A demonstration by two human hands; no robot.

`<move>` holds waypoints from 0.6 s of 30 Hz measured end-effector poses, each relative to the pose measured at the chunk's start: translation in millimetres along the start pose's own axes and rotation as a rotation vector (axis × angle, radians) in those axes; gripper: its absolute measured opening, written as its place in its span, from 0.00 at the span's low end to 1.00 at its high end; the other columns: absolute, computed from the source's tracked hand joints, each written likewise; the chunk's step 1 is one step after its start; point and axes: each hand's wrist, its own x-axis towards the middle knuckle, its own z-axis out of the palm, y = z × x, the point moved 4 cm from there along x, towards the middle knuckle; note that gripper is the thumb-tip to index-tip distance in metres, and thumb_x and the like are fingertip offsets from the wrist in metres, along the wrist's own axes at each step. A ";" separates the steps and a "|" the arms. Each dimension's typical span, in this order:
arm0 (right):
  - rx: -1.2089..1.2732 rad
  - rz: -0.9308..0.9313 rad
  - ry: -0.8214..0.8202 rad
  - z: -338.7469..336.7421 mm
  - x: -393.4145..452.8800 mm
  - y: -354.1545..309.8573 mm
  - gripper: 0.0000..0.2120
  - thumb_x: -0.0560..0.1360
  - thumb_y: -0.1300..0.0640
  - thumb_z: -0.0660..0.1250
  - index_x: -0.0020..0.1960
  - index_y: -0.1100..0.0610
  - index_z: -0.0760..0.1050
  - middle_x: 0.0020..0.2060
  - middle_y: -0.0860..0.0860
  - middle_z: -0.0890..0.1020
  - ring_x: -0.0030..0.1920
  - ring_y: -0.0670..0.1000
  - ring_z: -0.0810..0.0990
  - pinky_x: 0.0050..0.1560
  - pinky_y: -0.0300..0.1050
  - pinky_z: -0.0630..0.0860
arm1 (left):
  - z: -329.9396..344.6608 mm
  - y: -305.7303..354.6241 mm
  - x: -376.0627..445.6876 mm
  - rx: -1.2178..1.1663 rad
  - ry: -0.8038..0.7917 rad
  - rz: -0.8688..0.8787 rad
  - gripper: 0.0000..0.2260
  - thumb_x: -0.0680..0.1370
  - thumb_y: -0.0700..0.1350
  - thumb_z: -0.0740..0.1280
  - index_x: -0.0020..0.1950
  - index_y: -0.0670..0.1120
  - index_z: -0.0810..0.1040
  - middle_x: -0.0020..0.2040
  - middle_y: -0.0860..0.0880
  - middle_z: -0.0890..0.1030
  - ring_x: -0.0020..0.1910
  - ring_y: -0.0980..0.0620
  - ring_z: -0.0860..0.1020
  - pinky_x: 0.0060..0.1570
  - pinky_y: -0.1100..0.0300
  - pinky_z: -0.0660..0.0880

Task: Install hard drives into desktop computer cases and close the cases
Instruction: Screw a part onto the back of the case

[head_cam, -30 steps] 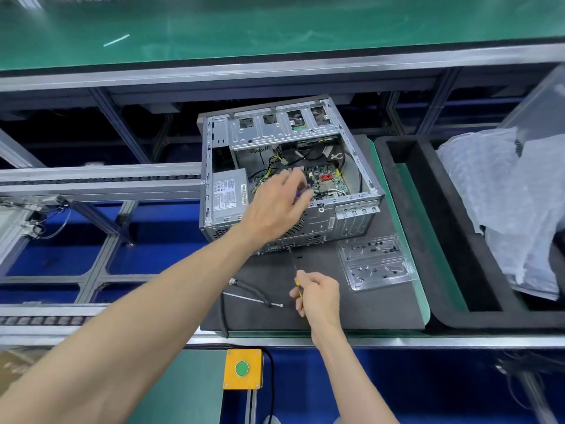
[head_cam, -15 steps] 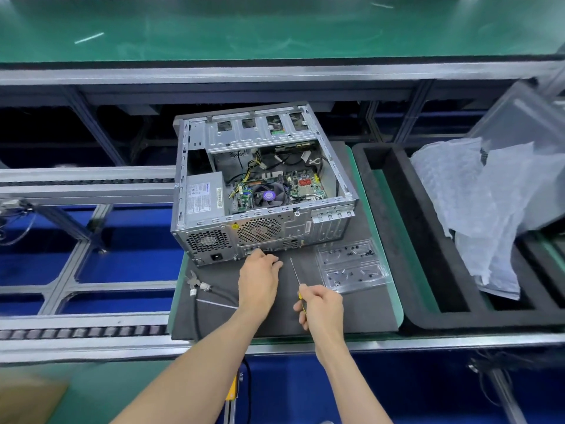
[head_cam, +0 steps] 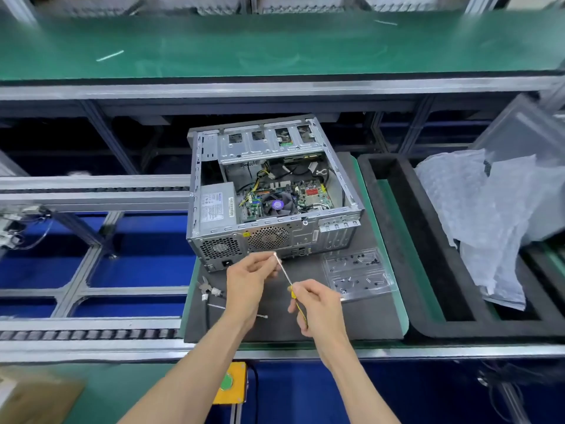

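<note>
The open computer case (head_cam: 275,194) lies on its side on the grey mat (head_cam: 351,319), just beyond my fingers; the screwdriver (head_cam: 286,278) slants from my right hand (head_cam: 318,304), gripping its yellow handle, up-left to my left hand (head_cam: 249,280), pinching its tip, perhaps seating a screw
</note>
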 end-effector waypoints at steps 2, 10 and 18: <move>-0.001 -0.023 -0.049 8.4 -4.8 -9.3 0.11 0.80 0.57 0.66 0.42 0.55 0.82 0.32 0.57 0.79 0.24 0.51 0.64 0.24 0.38 0.59 | -9.9 10.1 0.2 -0.075 -0.025 -0.014 0.07 0.79 0.37 0.70 0.48 0.47 0.86 0.45 0.42 0.86 0.40 0.52 0.82 0.43 0.64 0.79; 0.055 -0.032 -0.095 29.9 -12.4 -32.6 0.11 0.81 0.57 0.65 0.43 0.58 0.83 0.31 0.57 0.78 0.23 0.50 0.62 0.24 0.38 0.56 | -27.4 53.1 5.0 -0.401 -0.107 -0.084 0.05 0.81 0.35 0.64 0.53 0.35 0.80 0.46 0.38 0.85 0.44 0.46 0.86 0.41 0.61 0.81; -0.275 -0.213 -0.017 29.6 -11.7 -45.8 0.11 0.78 0.55 0.68 0.38 0.53 0.82 0.27 0.52 0.81 0.24 0.50 0.72 0.26 0.42 0.67 | -46.6 77.1 19.9 0.131 -0.288 -0.051 0.04 0.81 0.35 0.67 0.50 0.36 0.80 0.41 0.36 0.85 0.39 0.45 0.86 0.38 0.61 0.82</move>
